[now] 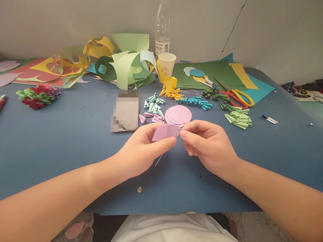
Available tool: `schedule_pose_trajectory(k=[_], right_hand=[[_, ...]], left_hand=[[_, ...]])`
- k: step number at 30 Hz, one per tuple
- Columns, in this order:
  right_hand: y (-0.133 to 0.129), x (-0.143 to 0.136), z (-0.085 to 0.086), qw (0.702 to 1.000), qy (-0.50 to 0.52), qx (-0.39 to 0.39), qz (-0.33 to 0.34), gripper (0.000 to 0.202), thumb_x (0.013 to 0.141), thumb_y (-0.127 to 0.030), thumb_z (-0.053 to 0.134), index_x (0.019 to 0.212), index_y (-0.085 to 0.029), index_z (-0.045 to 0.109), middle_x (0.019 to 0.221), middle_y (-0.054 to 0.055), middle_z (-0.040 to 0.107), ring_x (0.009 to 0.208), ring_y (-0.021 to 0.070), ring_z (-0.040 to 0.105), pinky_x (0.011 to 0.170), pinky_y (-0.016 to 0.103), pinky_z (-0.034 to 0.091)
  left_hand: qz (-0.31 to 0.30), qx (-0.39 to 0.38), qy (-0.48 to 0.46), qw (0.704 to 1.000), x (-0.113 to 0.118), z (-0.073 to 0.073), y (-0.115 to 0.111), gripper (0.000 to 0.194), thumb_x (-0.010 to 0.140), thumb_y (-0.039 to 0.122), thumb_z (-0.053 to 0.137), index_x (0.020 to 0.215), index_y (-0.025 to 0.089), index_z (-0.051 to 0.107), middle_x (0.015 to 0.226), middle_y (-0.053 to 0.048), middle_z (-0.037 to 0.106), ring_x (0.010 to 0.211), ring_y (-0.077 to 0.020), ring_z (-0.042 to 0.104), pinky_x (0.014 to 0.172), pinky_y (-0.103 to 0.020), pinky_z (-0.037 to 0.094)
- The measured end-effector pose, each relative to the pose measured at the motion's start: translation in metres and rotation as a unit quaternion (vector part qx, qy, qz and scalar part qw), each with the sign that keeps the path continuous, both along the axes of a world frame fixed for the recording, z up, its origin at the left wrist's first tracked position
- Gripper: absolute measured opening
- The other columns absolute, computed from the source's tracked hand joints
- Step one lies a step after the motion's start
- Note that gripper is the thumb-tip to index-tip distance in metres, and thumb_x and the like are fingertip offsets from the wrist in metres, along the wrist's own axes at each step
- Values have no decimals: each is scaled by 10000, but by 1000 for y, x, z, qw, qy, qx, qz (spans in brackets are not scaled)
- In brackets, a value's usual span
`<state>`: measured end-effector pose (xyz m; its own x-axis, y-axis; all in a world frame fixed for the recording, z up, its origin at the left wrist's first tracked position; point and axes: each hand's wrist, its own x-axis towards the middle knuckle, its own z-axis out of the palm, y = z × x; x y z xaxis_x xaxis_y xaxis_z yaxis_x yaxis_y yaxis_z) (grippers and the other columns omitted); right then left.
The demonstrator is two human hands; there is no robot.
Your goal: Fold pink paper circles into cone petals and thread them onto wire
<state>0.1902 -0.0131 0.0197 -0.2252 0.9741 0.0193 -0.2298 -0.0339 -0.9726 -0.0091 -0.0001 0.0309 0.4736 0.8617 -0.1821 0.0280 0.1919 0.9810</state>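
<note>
My left hand [145, 148] holds a curved piece of lilac paper [166, 131] between thumb and fingers. A thin straight stick [158, 160] runs slantwise under that thumb toward my right hand [208, 143]. The right thumb and forefinger are pinched on the stick's upper end, at the right edge of the paper. Just beyond the hands lies a small pile of lilac paper circles [179, 114]. Rolled pink paper cones [156, 118] are beside it, with pale blue cones [153, 103] behind them.
A phone [127, 112] lies left of the cones. Yellow cones [171, 93], blue cones [195, 101] and green cones [238, 118] sit farther back. Scissors [236, 97], a paper cup [167, 64], a bottle [163, 30] and a paper-roll cluster [37, 96] stand or lie around.
</note>
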Motion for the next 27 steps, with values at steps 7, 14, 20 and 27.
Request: schedule_pose_trajectory(k=[7, 14, 20, 27], right_hand=[[-2, -2, -1, 1000, -15, -6, -22, 123, 876, -229, 811, 781, -181, 748, 585, -48, 616, 490, 62, 541, 458, 175, 437], [-1, -4, -2, 1000, -10, -18, -20, 112, 880, -207, 794, 784, -181, 743, 578, -48, 627, 474, 66, 553, 450, 178, 449], [-2, -1, -3, 999, -26, -26, -8, 96, 894, -270, 804, 839, -198, 774, 605, -42, 646, 502, 78, 584, 463, 185, 473], [-1, -3, 0, 999, 6, -36, 12, 75, 882, -234, 798, 827, -187, 781, 600, -38, 646, 479, 78, 576, 454, 196, 469]], left_hand=[[-5, -18, 17, 1000, -1, -2, 0, 241, 905, 371, 730, 811, 186, 608, 704, 9, 513, 688, -131, 461, 578, -279, 308], [2, -27, 32, 999, -1, -2, 1, 242, 892, 364, 745, 794, 189, 611, 709, 8, 520, 675, -126, 458, 565, -273, 300], [-21, -40, -16, 999, -2, -1, 2, 183, 916, 317, 726, 824, 180, 648, 720, 10, 531, 702, -129, 483, 625, -285, 343], [-64, -101, -92, 989, -1, 0, 3, 156, 907, 290, 738, 856, 160, 669, 754, -3, 562, 730, -132, 485, 704, -298, 389]])
